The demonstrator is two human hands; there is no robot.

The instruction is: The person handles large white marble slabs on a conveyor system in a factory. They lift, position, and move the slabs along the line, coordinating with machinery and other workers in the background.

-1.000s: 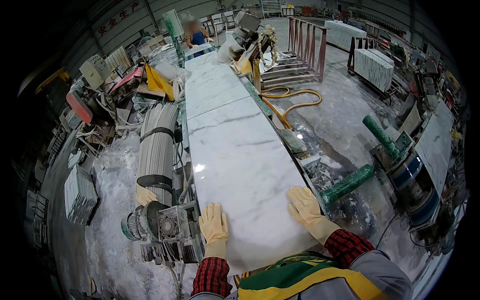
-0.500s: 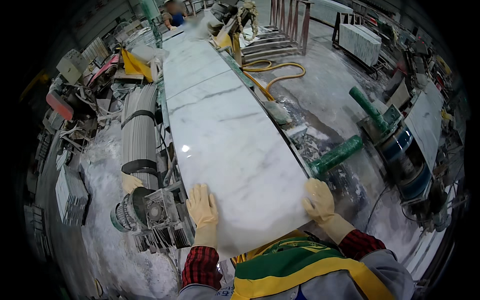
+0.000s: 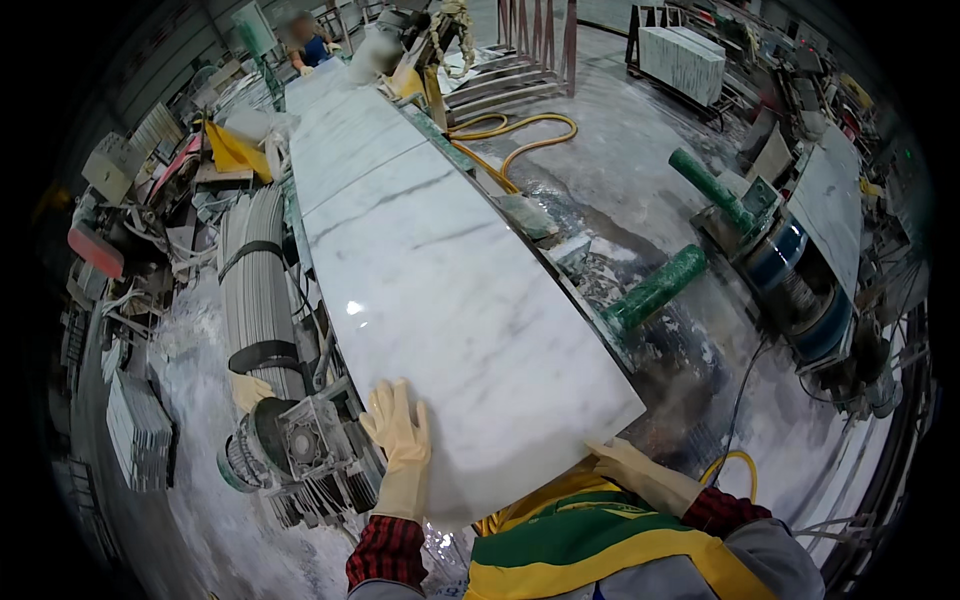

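Note:
A long white marble slab (image 3: 470,340) with grey veins stretches away from me, its near end close to my apron. My left hand (image 3: 402,440), in a cream rubber glove, lies on the slab near its left edge, fingers spread. At the near edge, left of the right corner, my right hand (image 3: 640,474) in a matching glove grips the slab. Its thumb side shows at the top edge, while the other fingers are mostly hidden under the stone. Beyond a crosswise seam lies another marble piece (image 3: 350,140).
A motor (image 3: 300,440) and a strapped grey bundle (image 3: 256,290) stand along the left side, with a loose glove (image 3: 250,390) between them. Green rollers (image 3: 655,290) jut out on the right. A yellow hose (image 3: 540,140) curls on the floor. A person (image 3: 308,45) stands at the far end.
My right hand has moved from the slab's right edge to its near edge, round the corner. My left hand stays on top. The whole view has shifted and turned slightly.

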